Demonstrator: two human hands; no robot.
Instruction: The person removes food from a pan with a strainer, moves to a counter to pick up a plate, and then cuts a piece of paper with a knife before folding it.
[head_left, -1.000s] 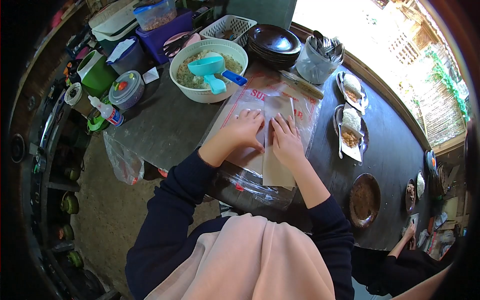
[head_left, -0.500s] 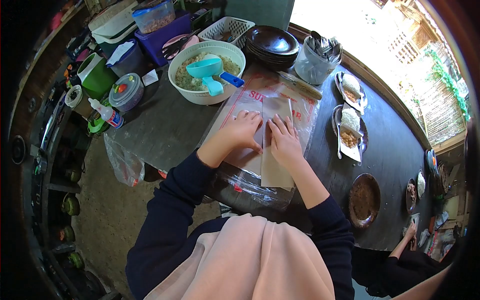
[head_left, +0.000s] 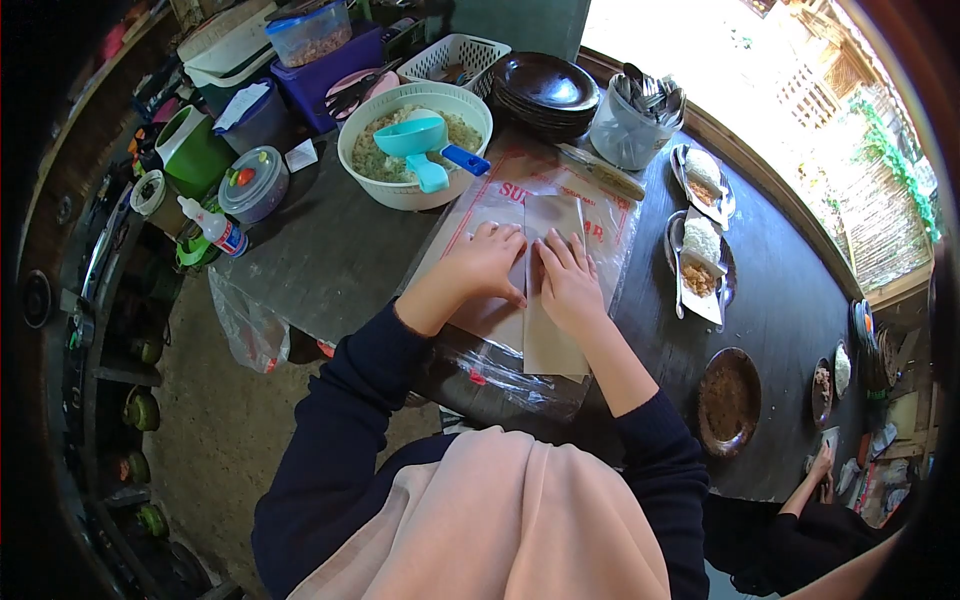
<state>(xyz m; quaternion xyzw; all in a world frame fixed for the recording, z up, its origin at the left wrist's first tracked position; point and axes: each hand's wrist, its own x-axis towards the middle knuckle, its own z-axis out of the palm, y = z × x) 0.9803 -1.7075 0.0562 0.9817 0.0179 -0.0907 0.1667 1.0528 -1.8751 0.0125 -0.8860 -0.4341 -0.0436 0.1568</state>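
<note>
At the near middle of the dark table (head_left: 320,275), a folded sheet of brown paper (head_left: 555,345) lies beneath both of the person's hands. Under it is a clear plastic wrapper with red print (head_left: 610,205), its crumpled near end reaching toward the table edge.

Left hand (head_left: 485,265): open, palm down on the paper, thumb spread wide from the fingers, fingertips near the long fold line. Right hand (head_left: 568,275): open, laid over the folded strip, fingers extended and only slightly parted. Neither hand grips anything. Whether the palms bear down fully cannot be told.

Beyond the left hand stands a white basin (head_left: 400,195) of pale, rice-like food; a turquoise scoop (head_left: 410,137) and a blue handle (head_left: 465,160) rest over it. Behind are a white perforated basket (head_left: 487,50) and stacked dark plates (head_left: 547,82). Right of the stack, a translucent tub (head_left: 625,135) holds upright metal cutlery.

To the right of the paper, two plates carry paper liners with moulded white rice (head_left: 701,236) and a brown topping (head_left: 699,280). Nearer stands a brown oval plate (head_left: 730,400), well apart from the hands. At the far right, another person's hand (head_left: 822,465) is at the table edge.
</note>
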